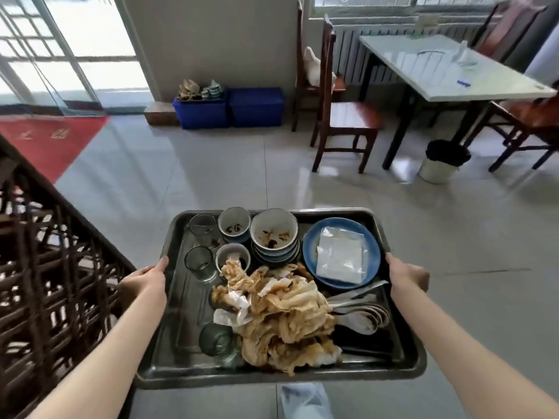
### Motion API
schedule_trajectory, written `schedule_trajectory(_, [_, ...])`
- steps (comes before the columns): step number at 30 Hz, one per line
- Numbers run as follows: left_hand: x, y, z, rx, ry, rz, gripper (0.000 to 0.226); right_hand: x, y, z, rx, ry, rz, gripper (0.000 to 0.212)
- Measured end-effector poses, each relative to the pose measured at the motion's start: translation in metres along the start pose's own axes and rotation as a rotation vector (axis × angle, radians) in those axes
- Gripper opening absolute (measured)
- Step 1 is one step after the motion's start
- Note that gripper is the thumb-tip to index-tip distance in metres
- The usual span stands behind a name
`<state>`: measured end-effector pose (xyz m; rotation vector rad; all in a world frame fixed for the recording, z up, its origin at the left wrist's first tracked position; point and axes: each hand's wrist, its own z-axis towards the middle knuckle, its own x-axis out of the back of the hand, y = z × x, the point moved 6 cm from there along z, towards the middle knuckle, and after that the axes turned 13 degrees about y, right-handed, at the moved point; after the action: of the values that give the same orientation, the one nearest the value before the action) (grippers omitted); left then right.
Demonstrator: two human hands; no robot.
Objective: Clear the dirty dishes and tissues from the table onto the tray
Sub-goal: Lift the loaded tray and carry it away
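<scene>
I carry a dark metal tray point(177, 355) in the air over the tiled floor. My left hand point(145, 281) grips its left rim and my right hand point(406, 275) grips its right rim. On the tray sit a stack of dirty bowls point(273, 237), two small cups point(234, 225), three glasses point(198, 261), a blue plate point(311, 252) with a plastic packet point(340, 257) on it, several white spoons point(363, 309), and a heap of stained brown tissues point(287, 313).
A dark wooden lattice screen point(45, 282) stands close on my left. Ahead are a white-topped table point(447, 65), wooden chairs point(341, 116), a bin with a black liner point(443, 160), two blue crates point(230, 107) with dishes on top, and a red mat point(45, 143) by the glass door.
</scene>
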<state>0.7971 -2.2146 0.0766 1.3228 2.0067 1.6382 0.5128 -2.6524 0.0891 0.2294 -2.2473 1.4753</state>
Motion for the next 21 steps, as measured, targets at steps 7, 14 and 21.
schedule_trajectory(7, [-0.178, 0.087, 0.064, 0.068, 0.125, -0.002, 0.045, -0.204, -0.121, 0.048, 0.027, -0.050, -0.020, 0.030])
schedule_trajectory(14, [-0.320, 0.177, 0.132, 0.105, 0.188, 0.008, 0.032, -0.385, -0.232, 0.064, 0.029, -0.093, -0.017, 0.031])
schedule_trajectory(21, [-0.496, 0.302, 0.224, 0.078, 0.172, 0.032, 0.034, -0.585, -0.336, 0.073, 0.035, -0.076, -0.021, 0.041])
